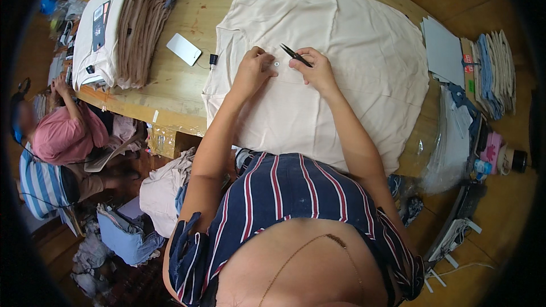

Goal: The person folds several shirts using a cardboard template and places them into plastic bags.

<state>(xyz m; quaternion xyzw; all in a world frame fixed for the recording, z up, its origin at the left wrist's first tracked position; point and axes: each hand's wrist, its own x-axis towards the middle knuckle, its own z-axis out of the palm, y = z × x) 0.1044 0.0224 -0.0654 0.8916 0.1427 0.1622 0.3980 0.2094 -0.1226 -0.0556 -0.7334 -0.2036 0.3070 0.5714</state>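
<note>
A cream garment [335, 28] lies spread over the wooden table in front of me, slightly wrinkled, with a sleeve-like part at the far end. My right hand [318, 71] grips a pair of black thread snips [296, 55] above the cloth, their points toward the far left. Beside it, my left hand [256, 69] rests on the garment with bent fingers, thumb and forefinger apart. Between the two hands sits a small round white piece [277, 63], perhaps a button, on the cloth.
A tall stack of folded garments [133, 34] stands at the left. Near it are a white card [183, 49] and a black clip [213, 58]. More folded clothes [495, 74] are at the right. Another person [65, 131] sits at the far left below the table [187, 88].
</note>
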